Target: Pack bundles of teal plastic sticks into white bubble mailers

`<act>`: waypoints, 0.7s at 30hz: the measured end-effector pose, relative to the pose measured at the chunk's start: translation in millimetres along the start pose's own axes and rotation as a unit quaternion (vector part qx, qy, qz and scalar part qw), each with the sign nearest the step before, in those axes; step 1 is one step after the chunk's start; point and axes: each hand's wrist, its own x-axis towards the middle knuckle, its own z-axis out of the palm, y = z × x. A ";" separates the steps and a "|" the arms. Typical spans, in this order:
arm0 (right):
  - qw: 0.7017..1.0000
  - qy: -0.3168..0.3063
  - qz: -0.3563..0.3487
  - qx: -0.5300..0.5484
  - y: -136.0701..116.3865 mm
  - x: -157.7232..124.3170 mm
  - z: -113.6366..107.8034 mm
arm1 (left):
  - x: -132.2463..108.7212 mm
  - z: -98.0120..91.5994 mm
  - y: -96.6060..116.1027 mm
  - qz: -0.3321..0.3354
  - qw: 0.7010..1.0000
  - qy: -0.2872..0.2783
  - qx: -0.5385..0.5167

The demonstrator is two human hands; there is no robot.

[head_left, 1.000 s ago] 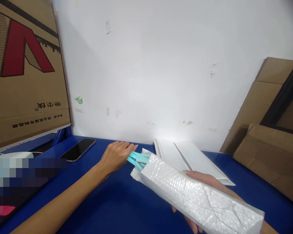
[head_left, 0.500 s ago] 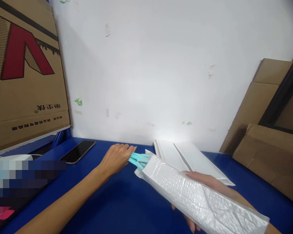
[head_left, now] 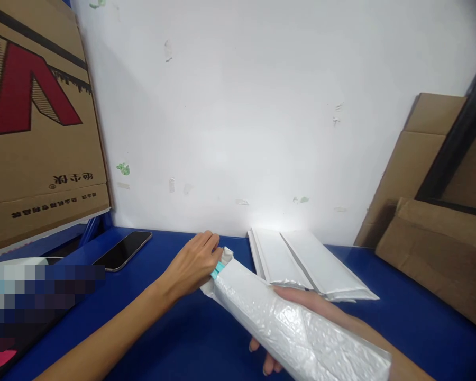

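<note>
A white padded bubble mailer [head_left: 277, 317] lies slantwise in front of me, its mouth toward the left. My right hand [head_left: 309, 302] is wrapped round it, thumb side on top and fingertips showing underneath. At the mouth, my left hand [head_left: 198, 258] is closed on a turquoise strip-like item [head_left: 217, 271]. Only a short piece of that item shows between my fingers and the mailer; the rest is hidden, so its kind is unclear.
More flat white mailers [head_left: 289, 262] lie in two piles against the white wall on the blue table [head_left: 162, 338]. A phone [head_left: 124, 252] is at the left. Cardboard stands at both sides: a printed box [head_left: 43, 164] and brown pieces [head_left: 436, 259].
The mailer and my right hand have moved left. My left hand is now closer to the mailer's mouth, and much less of the turquoise item shows outside.
</note>
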 end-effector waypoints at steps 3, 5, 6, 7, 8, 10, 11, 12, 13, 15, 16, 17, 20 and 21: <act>0.997 0.068 -0.021 0.019 -0.6 2.0 2.3 | 3.3 -8.6 9.2 -0.015 0.993 -0.107 -0.051; 0.995 0.097 -0.024 0.017 -0.6 3.0 2.8 | 4.5 -13.0 18.5 -0.003 0.985 -0.155 -0.074; 0.995 0.096 -0.021 0.012 -0.3 3.4 2.2 | 4.7 -14.4 23.5 0.008 0.982 -0.172 -0.082; 0.996 0.091 -0.018 0.005 0.1 3.7 1.0 | 4.5 -15.1 28.2 0.018 0.978 -0.186 -0.091; 0.996 0.091 -0.021 -0.002 0.7 3.9 -0.7 | 3.9 -15.2 32.4 0.021 0.975 -0.199 -0.099; 0.993 0.099 -0.043 -0.040 1.9 3.9 -4.9 | 2.2 -14.2 38.3 0.013 0.967 -0.230 -0.111; 0.991 0.106 -0.048 -0.070 2.3 3.6 -6.9 | 1.4 -13.5 39.6 0.004 0.963 -0.245 -0.116; 0.987 0.118 -0.045 -0.102 2.7 3.4 -8.4 | 0.7 -13.0 39.7 -0.009 0.959 -0.256 -0.119; 0.982 0.132 -0.036 -0.133 2.9 3.1 -9.4 | 0.4 -12.8 38.9 -0.023 0.957 -0.263 -0.121; 0.972 0.164 -0.008 -0.167 3.0 2.9 -9.5 | 0.9 -13.7 35.3 -0.048 0.955 -0.266 -0.119; 0.970 0.177 0.002 -0.167 2.9 2.9 -8.7 | 1.6 -14.9 33.2 -0.058 0.955 -0.265 -0.117; 0.970 0.183 0.003 -0.161 2.9 3.0 -7.7 | 2.5 -16.4 31.2 -0.067 0.956 -0.263 -0.114; 0.977 0.164 -0.010 -0.136 3.2 3.3 -4.4 | 3.8 -21.5 28.1 -0.090 0.958 -0.249 -0.112; 0.979 0.156 -0.012 -0.130 3.4 3.4 -3.8 | 3.5 -23.0 28.1 -0.096 0.957 -0.242 -0.126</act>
